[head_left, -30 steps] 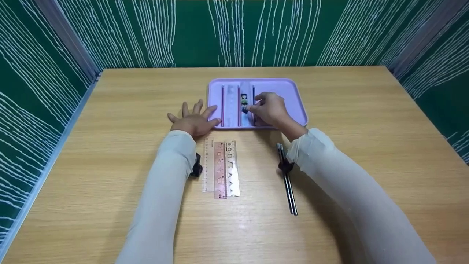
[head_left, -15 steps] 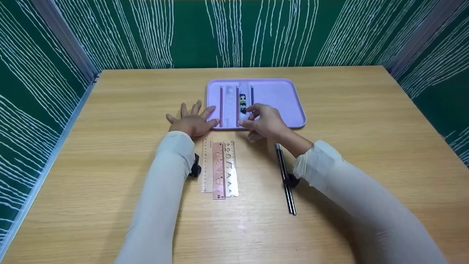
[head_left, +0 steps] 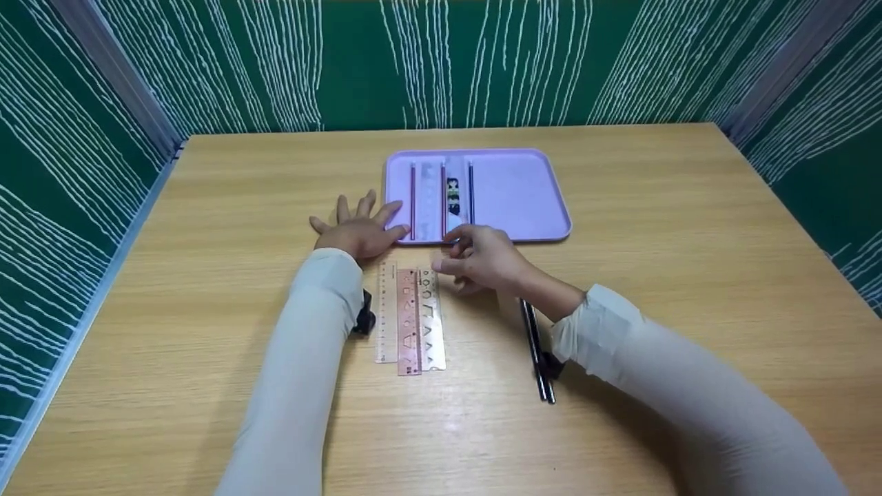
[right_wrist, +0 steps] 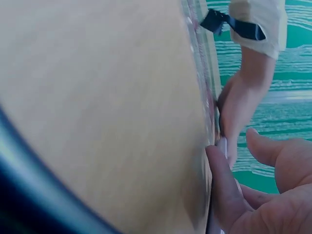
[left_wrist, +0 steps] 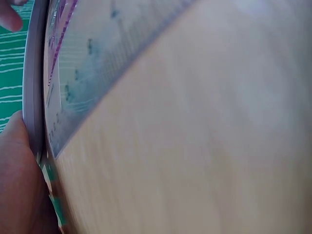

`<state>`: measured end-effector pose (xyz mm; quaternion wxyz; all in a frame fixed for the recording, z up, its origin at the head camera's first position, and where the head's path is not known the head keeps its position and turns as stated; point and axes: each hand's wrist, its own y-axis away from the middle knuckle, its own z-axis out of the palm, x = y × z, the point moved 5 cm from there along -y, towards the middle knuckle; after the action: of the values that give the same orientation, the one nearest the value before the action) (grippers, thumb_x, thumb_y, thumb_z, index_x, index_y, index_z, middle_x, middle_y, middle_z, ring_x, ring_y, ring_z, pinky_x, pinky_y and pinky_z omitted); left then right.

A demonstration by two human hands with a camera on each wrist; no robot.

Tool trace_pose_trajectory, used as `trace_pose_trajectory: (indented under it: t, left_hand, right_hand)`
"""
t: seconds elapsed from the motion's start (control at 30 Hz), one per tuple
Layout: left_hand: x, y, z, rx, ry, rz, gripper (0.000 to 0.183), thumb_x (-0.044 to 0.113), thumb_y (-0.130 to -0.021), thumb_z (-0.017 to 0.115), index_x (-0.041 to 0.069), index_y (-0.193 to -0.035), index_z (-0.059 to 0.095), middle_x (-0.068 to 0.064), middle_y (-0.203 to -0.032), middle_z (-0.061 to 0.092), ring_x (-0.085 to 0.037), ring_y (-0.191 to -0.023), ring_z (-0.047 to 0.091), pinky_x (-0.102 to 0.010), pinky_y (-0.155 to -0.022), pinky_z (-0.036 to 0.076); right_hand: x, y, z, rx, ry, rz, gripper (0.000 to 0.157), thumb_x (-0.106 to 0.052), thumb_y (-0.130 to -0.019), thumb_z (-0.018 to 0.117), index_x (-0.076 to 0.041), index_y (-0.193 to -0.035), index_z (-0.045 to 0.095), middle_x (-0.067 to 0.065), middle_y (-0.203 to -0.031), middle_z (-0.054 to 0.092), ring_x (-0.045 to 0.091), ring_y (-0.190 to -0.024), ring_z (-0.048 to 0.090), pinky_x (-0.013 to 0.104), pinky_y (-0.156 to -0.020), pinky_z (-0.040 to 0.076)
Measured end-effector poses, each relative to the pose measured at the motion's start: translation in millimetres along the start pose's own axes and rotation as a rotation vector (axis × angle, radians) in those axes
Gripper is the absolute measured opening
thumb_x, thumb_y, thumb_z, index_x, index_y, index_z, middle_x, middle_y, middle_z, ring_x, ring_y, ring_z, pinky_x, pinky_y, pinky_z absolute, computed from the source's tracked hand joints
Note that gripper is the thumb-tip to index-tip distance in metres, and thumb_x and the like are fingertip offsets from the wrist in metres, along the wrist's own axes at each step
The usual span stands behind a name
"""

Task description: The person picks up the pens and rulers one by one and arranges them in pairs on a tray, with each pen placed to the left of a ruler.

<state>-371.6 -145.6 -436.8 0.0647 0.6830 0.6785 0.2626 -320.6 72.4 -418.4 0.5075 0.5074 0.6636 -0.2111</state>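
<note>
My left hand lies with fingers spread on the table, thumb and index finger touching the left edge of a lilac tray. In the tray lie a red pencil, a clear strip like a ruler, a second red pencil, a clear strip with cartoon pictures and a dark pencil. My right hand hovers at the tray's front edge, thumb and index apart, nothing seen between them. Just left of it are a clear ruler, a pink ruler and a clear stencil ruler.
Two dark pencils lie side by side on the table, partly under the right wrist. Green walls with white streaks enclose the back and sides of the wooden table.
My right hand has drawn back from the tray's strip and dark pencil, down and left toward the tops of the rulers. The left hand keeps its place at the tray's edge.
</note>
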Motion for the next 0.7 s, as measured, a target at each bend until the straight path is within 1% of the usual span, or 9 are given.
trace_pose_trajectory:
  t: [0.13, 0.23, 0.33, 0.37, 0.43, 0.57, 0.7]
  left_hand:
    - [0.3, 0.7, 0.3, 0.002, 0.005, 0.002, 0.071, 0.08, -0.095, 0.027, 0.057, -0.158, 0.003, 0.005, -0.173, -0.015, -0.043, -0.153, -0.027, -0.085, -0.102, -0.02]
    - [1.1, 2.8, -0.8, 0.016, 0.005, 0.018, 0.071, 0.078, -0.096, 0.028, 0.054, -0.16, 0.006, 0.003, -0.173, -0.014, -0.044, -0.154, -0.026, -0.086, -0.103, -0.018]
    - [0.9, 3.4, -1.4, 0.022, -0.001, 0.03, 0.072, 0.077, -0.097, 0.028, 0.053, -0.16, 0.006, 0.003, -0.173, -0.013, -0.044, -0.154, -0.025, -0.086, -0.104, -0.016]
    - [0.8, 3.7, -1.5, 0.022, -0.003, 0.032, 0.072, 0.077, -0.097, 0.029, 0.053, -0.16, 0.005, 0.003, -0.173, -0.013, -0.044, -0.154, -0.025, -0.086, -0.105, -0.016]
    - [0.6, 4.0, -1.6, 0.021, -0.001, 0.033, 0.071, 0.076, -0.097, 0.029, 0.053, -0.16, 0.005, 0.003, -0.173, -0.013, -0.044, -0.154, -0.025, -0.086, -0.105, -0.016]
    - [0.8, 4.3, -1.3, 0.019, 0.001, 0.03, 0.07, 0.075, -0.098, 0.028, 0.052, -0.16, 0.006, 0.003, -0.173, -0.013, -0.044, -0.154, -0.025, -0.085, -0.106, -0.016]
    - [0.5, 3.7, -0.6, 0.021, -0.002, 0.029, 0.07, 0.075, -0.098, 0.028, 0.052, -0.16, 0.006, 0.003, -0.173, -0.013, -0.043, -0.154, -0.024, -0.085, -0.106, -0.015]
  right_hand:
    - [0.3, 2.7, 9.6, -0.019, 0.055, -0.001, 0.062, -0.02, -0.084, 0.085, -0.002, -0.136, 0.058, 0.012, -0.111, 0.063, 0.025, -0.081, 0.073, 0.036, -0.067, 0.065]
    - [-2.1, 4.3, 14.4, -0.018, 0.145, -0.025, 0.062, -0.022, -0.083, 0.087, -0.003, -0.135, 0.06, 0.009, -0.107, 0.067, 0.02, -0.077, 0.071, 0.033, -0.065, 0.064]
    - [-3.5, 5.3, 18.3, -0.02, 0.219, -0.047, 0.06, -0.022, -0.08, 0.088, -0.003, -0.131, 0.063, 0.008, -0.102, 0.069, 0.02, -0.072, 0.071, 0.032, -0.063, 0.063]
    - [-4.1, 5.6, 19.2, -0.017, 0.256, -0.059, 0.06, -0.023, -0.079, 0.089, -0.003, -0.13, 0.064, 0.008, -0.101, 0.069, 0.019, -0.073, 0.07, 0.031, -0.064, 0.063]
    - [-4.5, 6.1, 21.4, -0.023, 0.293, -0.07, 0.063, -0.024, -0.075, 0.092, -0.003, -0.128, 0.065, 0.007, -0.1, 0.069, 0.019, -0.076, 0.07, 0.03, -0.067, 0.063]
    - [-6.1, 6.4, 23.8, -0.019, 0.395, -0.106, 0.066, -0.027, -0.068, 0.096, -0.005, -0.122, 0.066, 0.006, -0.101, 0.069, 0.019, -0.088, 0.066, 0.03, -0.079, 0.059]
    - [-7.0, 5.6, 25.3, -0.029, 0.428, -0.111, 0.062, -0.024, -0.066, 0.097, -0.005, -0.116, 0.065, 0.006, -0.099, 0.068, 0.021, -0.089, 0.065, 0.033, -0.081, 0.059]
